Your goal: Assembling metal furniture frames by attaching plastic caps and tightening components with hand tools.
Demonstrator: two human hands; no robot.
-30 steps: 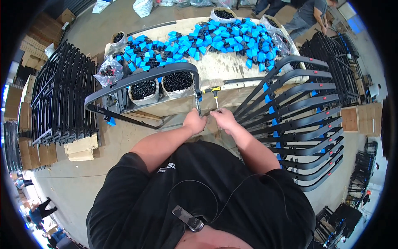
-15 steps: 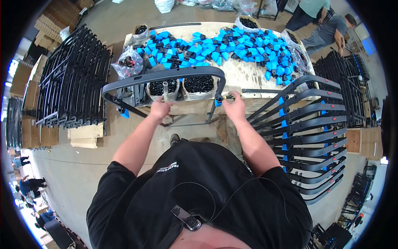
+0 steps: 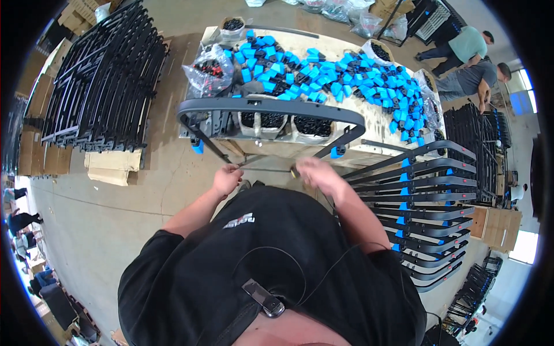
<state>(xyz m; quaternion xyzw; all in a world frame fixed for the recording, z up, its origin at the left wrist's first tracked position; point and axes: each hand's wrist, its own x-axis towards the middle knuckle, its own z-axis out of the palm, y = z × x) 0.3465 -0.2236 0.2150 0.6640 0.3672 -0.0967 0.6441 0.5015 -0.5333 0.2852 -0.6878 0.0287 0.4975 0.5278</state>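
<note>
A black U-shaped tube frame (image 3: 271, 106) lies across the near edge of the table, its curved bar over the bins. Blue end pieces (image 3: 198, 146) show on its two legs. My left hand (image 3: 228, 179) is closed near the frame's left leg, fingers pinched together; what they hold, if anything, is hidden. My right hand (image 3: 318, 175), blurred by motion, is below the right leg. At its fingertips is a small yellow-and-black handled tool (image 3: 294, 171), whose exact kind is not clear. Two white bins (image 3: 311, 138) of small black parts stand behind the frame bar.
Blue and black plastic pieces (image 3: 323, 81) cover much of the table (image 3: 369, 106). A clear bag (image 3: 208, 72) with red and black parts sits at its left. Similar frames (image 3: 433, 199) are stacked right, more racks (image 3: 109, 81) left. Two people (image 3: 461, 52) stand far right.
Both hands have come down and back from the frame. My left hand has left the silver shaft-like piece by the bins. The table has shifted rightward in view.
</note>
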